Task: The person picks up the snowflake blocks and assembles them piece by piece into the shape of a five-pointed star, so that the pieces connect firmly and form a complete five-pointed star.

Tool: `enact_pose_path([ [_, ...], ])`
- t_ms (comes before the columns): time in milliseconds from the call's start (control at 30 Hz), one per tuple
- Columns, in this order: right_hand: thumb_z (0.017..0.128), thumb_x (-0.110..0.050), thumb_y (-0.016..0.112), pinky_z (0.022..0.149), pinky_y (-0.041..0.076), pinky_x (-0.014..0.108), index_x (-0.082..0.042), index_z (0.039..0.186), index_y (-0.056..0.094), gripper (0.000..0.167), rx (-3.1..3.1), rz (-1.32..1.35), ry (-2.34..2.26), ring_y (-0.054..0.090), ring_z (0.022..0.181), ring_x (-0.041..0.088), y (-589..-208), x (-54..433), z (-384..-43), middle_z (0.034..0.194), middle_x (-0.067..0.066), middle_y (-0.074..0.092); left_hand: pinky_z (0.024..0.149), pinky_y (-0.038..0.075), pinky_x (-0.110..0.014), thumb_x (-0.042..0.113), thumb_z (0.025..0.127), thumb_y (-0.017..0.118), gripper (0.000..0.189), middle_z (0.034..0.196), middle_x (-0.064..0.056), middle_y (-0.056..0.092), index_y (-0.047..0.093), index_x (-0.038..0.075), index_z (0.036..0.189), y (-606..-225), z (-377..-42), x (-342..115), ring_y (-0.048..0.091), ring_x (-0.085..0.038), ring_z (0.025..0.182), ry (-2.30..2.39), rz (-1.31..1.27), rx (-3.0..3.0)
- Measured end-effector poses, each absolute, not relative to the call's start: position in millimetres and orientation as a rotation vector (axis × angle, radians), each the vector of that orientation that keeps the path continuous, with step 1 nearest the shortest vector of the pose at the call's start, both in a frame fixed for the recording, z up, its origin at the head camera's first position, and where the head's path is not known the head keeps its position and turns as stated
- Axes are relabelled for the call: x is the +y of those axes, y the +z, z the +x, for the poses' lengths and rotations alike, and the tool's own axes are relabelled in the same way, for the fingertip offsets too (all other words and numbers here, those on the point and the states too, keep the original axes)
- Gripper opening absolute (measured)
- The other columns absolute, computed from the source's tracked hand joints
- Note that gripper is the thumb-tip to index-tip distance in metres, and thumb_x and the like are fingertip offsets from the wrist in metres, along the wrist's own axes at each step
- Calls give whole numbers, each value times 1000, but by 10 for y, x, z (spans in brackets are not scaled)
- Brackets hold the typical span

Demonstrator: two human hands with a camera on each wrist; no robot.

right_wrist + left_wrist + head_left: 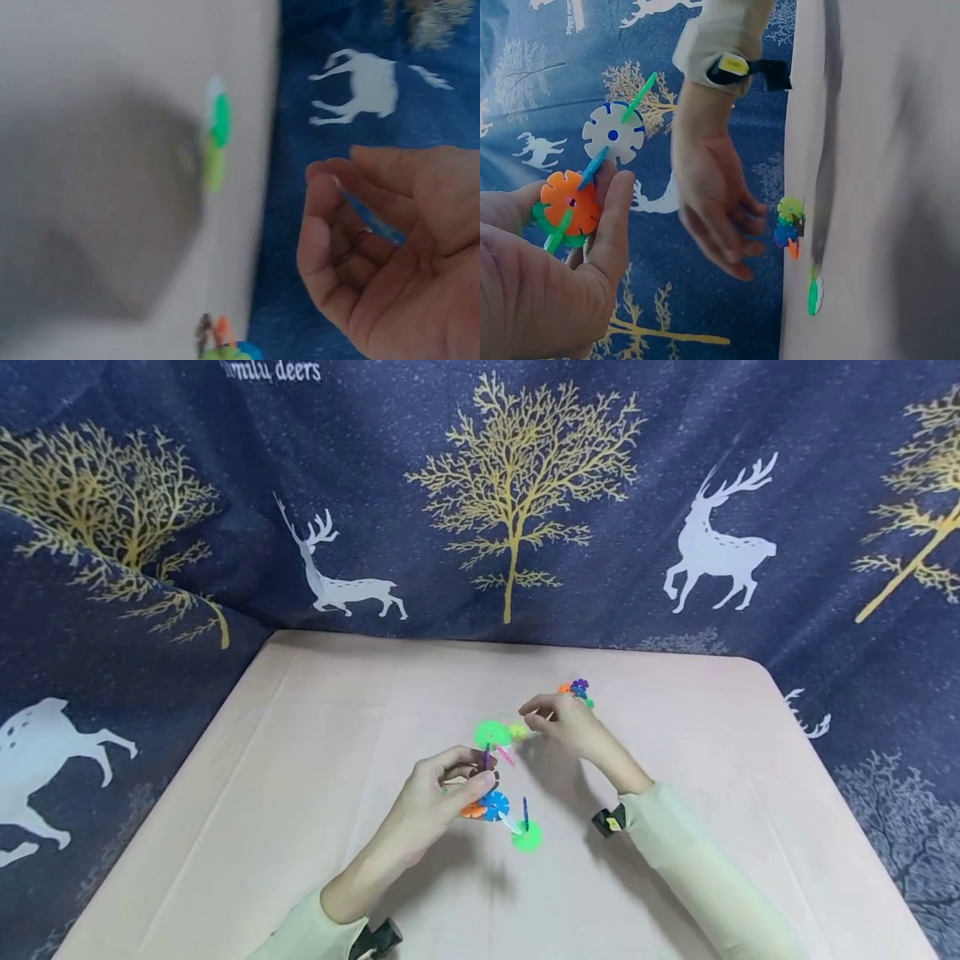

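I'm watching the left hand (441, 789) pinching joined, multicoloured notched discs (496, 806) above the desk (352, 693); right hand (567, 724) hovering, fingers loosely curled, and I can't tell whether it's holding the blue sliver (373, 219) at its palm. Green-and-yellow pieces (492, 733) are lying beyond the left hand, another cluster (580, 687) beyond the right.

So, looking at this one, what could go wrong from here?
The chain of discs reaches out past the left hand, with its green end disc unsupported in the air; a bump might bend or detach that end. The right hand is close to the yellow disc, so a careless move could shift it. The colorful cluster just beyond that hand could also get nudged.
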State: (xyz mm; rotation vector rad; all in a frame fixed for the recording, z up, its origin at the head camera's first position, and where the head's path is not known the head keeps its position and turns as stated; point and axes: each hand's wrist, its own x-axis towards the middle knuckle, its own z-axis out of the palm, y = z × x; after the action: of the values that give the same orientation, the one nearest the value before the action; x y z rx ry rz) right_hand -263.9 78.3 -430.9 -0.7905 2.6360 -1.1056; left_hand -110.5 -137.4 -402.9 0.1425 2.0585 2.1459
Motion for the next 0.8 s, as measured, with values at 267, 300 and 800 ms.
enact_pose_path([
  [267,91,-15,73,65,50,32,-11,128,66,38,2627,-732,-758,58,70,15,-4654,617,-2875,81,4,67,73,57,-26,14,94,70,31,98,-7,67,58,-5,117,-4026,-1102,-1437,70,-16,84,2170,99,2031],
  [300,90,-15,75,66,49,32,-12,127,67,39,2631,-720,-739,58,71,16,-4684,600,-2885,81,3,66,73,57,-25,14,94,70,32,98,-7,67,57,-4,118,-4027,-1101,-1444,70,-16,84,2168,101,2034],
  [800,84,-16,81,82,49,42,-8,105,61,30,2680,-615,-647,57,91,24,-4722,558,-2859,96,5,62,70,56,-26,13,96,68,42,94,-9,68,50,14,134,-4044,-1102,-1474,69,-17,80,2184,118,2022],
])
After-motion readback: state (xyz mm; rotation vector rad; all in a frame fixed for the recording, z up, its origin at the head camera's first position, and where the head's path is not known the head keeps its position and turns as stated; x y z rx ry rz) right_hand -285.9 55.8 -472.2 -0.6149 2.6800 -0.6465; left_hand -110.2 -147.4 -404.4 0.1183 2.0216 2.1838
